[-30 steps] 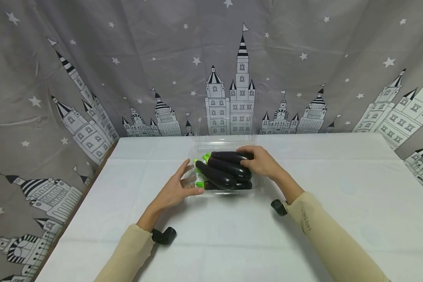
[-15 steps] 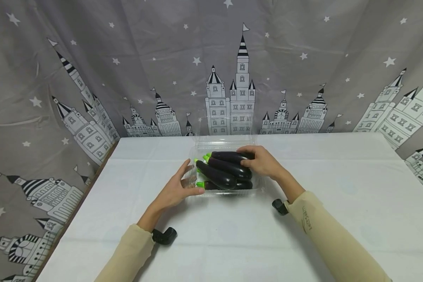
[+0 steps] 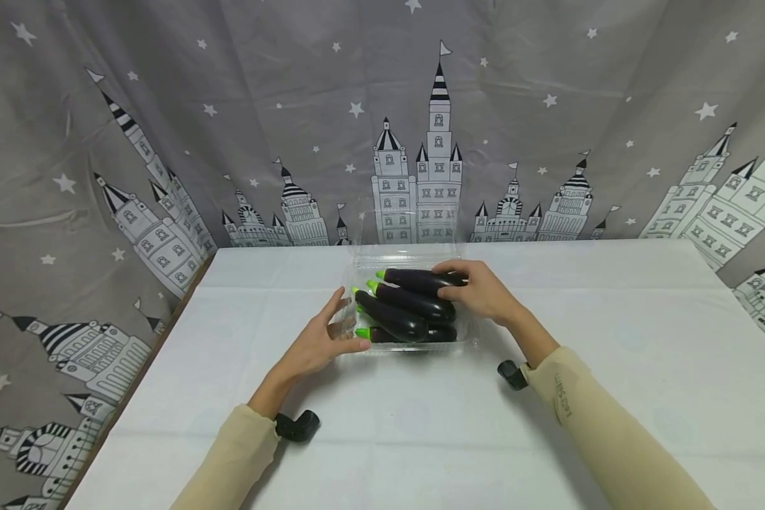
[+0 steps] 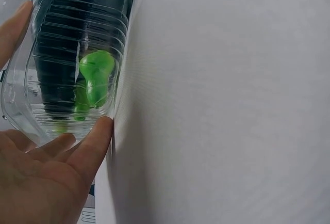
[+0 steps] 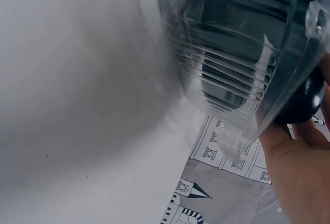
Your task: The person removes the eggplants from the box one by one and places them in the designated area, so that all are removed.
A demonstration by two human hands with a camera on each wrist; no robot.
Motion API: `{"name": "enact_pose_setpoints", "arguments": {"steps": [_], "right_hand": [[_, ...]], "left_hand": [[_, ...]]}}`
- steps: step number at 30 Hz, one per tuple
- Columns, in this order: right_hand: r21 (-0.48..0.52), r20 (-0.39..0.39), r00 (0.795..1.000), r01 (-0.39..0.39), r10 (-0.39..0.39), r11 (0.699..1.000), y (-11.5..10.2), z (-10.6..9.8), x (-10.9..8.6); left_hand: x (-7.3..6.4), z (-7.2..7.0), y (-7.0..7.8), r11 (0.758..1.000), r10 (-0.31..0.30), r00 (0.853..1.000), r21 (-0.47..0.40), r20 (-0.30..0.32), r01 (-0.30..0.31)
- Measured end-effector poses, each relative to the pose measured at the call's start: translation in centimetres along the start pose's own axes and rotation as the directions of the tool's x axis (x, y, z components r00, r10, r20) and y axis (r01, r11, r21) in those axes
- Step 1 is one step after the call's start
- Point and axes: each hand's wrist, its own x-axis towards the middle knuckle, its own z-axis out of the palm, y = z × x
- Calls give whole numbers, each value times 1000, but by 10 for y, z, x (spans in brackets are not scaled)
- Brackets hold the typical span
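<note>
A clear plastic clamshell container (image 3: 467, 346) sits near the table's back edge with its lid up. Several glossy dark purple eggplants (image 3: 392, 319) with bright green stems lie in it, stems to the left. My right hand (image 3: 484, 294) pinches the thick right end of the rearmost eggplant (image 3: 411, 279), which sits slightly above the one in front. That rounded end (image 5: 307, 100) pokes past the container rim in the right wrist view. My left hand (image 3: 321, 343) has its fingers spread against the container's left end; in the left wrist view, fingertips (image 4: 105, 126) touch the ribbed wall.
White cloth (image 3: 389, 439) covers the table. A grey curtain (image 3: 280, 85) printed with castles and stars hangs right behind it. The clear raised lid (image 3: 408, 230) stands at the container's back and is hard to see. Black wrist devices (image 3: 297, 426) hang under both sleeves.
My right hand has shifted slightly right and back, drawing the rearmost eggplant the same way and away from the pile. The left hand and the container have stayed put.
</note>
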Motion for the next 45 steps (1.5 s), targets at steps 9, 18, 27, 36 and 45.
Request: {"name": "enact_pose_setpoints", "arguments": {"steps": [9,18,27,36,45], "right_hand": [[97,12,1000,23,-24,995,1,-3,0],[68,36,999,27,-29,997,5,-2,1],[92,85,996,32,-40,995,4,-2,0],[87,43,999,23,-27,996,3,-2,0],[109,29,999,36,-40,993,0,-6,-3]], "left_hand": [[1,-1,-1,1000,2,1000,7,3,-2],[1,-1,-1,1000,6,1000,-15,11,-6],[1,-1,0,1000,12,1000,-2,5,-12],[0,-1,0,1000,17,1000,-3,12,-17],[-1,-2,0,1000,13,1000,1,9,-13]]}}
